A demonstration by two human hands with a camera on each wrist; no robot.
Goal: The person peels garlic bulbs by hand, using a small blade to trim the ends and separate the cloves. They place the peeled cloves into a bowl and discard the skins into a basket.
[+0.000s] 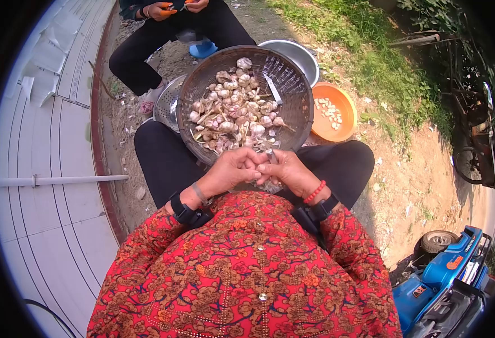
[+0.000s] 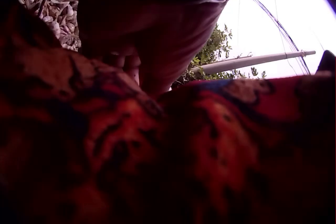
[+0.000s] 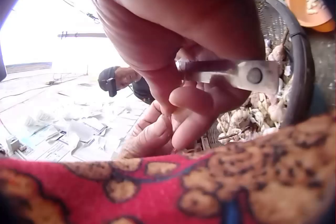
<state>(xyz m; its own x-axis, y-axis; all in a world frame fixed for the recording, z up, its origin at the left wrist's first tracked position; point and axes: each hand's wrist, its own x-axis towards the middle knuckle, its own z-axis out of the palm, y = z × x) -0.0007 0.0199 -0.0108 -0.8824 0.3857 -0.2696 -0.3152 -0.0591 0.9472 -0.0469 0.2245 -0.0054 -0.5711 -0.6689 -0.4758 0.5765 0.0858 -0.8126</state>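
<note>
Both hands meet just over the near rim of a dark woven basket [image 1: 189, 121], above the lap. My left hand [image 1: 233, 170] has its fingers curled and pinches a small piece of garlic, mostly hidden by the fingertips. In my right hand [image 1: 287, 168] is a small flat metal tool [image 3: 254, 75] with a round dark rivet, gripped so its end sticks out past the fingers. The right thumb and fingertips touch the left fingertips. Garlic bulbs [image 1: 236, 104] with dry stalks are heaped in the basket. The left wrist view is mostly filled by sleeve and a dim hand.
A pale strip [image 1: 273, 89] lies inside the basket's right side. Beyond are an orange basin [image 1: 337, 98] with peeled cloves, a metal basin [image 1: 298, 59] and a perforated metal bowl [image 1: 169, 104]. Another person [image 1: 180, 39] sits opposite. A blue vehicle [image 1: 442, 279] stands at right.
</note>
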